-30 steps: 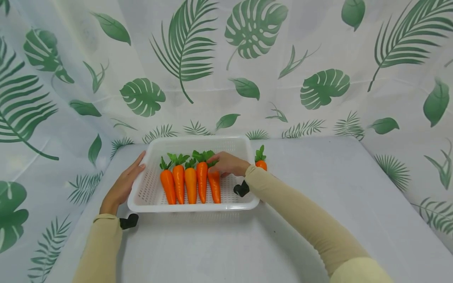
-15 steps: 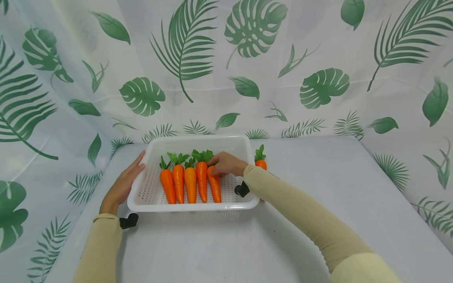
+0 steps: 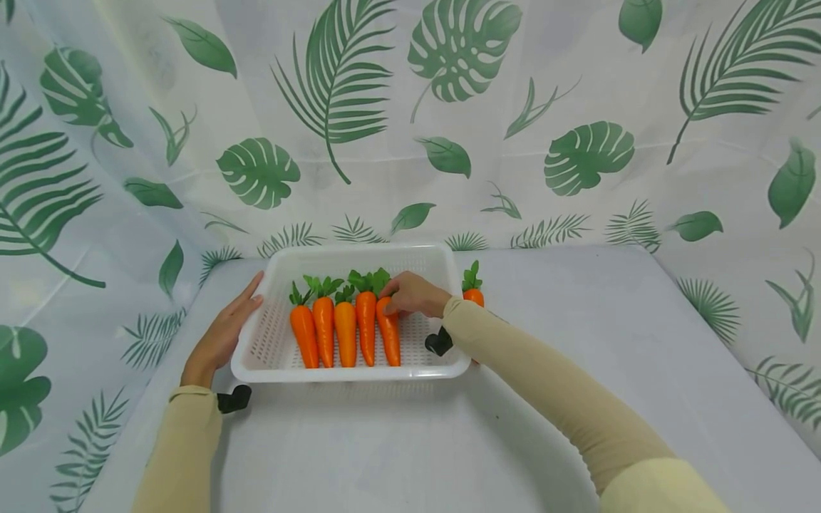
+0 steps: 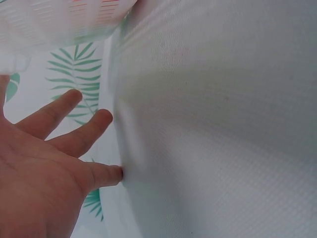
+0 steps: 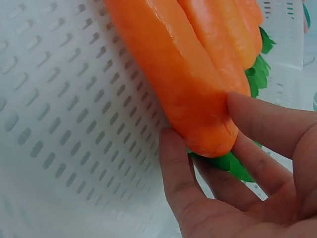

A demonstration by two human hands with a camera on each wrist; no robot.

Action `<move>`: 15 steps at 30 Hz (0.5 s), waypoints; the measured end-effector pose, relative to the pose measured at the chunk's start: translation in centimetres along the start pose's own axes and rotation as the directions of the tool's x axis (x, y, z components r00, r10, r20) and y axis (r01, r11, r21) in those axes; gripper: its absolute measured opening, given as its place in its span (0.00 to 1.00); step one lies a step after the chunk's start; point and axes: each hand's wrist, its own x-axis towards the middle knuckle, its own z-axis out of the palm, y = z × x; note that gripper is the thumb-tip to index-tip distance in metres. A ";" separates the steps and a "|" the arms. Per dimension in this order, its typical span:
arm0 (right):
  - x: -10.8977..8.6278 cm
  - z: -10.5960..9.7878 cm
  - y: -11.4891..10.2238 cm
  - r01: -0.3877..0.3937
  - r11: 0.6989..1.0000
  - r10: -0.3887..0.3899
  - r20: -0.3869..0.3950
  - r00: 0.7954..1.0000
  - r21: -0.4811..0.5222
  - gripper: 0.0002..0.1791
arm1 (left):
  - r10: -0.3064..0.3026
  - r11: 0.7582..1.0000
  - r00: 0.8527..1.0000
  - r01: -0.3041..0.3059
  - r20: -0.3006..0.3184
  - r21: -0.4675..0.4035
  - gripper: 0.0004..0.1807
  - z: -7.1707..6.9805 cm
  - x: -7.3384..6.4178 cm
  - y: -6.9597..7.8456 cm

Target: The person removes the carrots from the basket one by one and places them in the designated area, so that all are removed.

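Observation:
A white plastic basket [image 3: 410, 374] with slotted walls holds several orange carrots [image 3: 346, 335] in a row, green tops toward the far side. My right hand [image 3: 413, 294] reaches into the basket and grips the rightmost carrot [image 3: 388, 335] near its leafy end. In the right wrist view, the thumb and fingers sit on both sides of that carrot's thick end [image 5: 208, 129]. My left hand [image 3: 221, 338] rests along the basket's left side, fingers extended. In the left wrist view its fingers [image 4: 84, 139] are spread, and the basket's wall [image 4: 59, 25] shows above them.
Another carrot [image 3: 473, 296] lies on the table just right of the basket, partly hidden by the right sleeve [image 3: 532, 363]. The white table [image 3: 346, 449] meets a leaf-patterned curtain [image 3: 378, 157] at the back and sides.
The rightmost carrot's thick end and my right fingers have shifted very slightly. My left hand and the basket look the same.

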 end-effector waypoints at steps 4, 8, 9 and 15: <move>0.1 -0.2 0.1 0.012 1.000 -0.013 0.002 1.000 0.025 0.20 | 0.007 1.000 1.000 -0.007 0.001 -0.003 0.37 0.0 0.0 0.0; 0.0 -0.4 0.2 0.024 0.997 -0.025 0.008 1.000 0.078 0.21 | 0.008 1.000 1.000 -0.008 0.003 -0.010 0.37 0.1 0.0 0.0; -0.1 -0.4 0.1 0.028 0.995 -0.029 0.011 1.000 0.093 0.21 | 0.007 1.000 1.000 -0.007 0.002 -0.012 0.37 0.1 0.0 0.0; -0.1 -0.6 0.0 0.028 0.990 -0.028 0.002 1.000 0.135 0.22 | 0.010 1.000 1.000 -0.010 -0.002 -0.008 0.37 0.0 0.0 0.0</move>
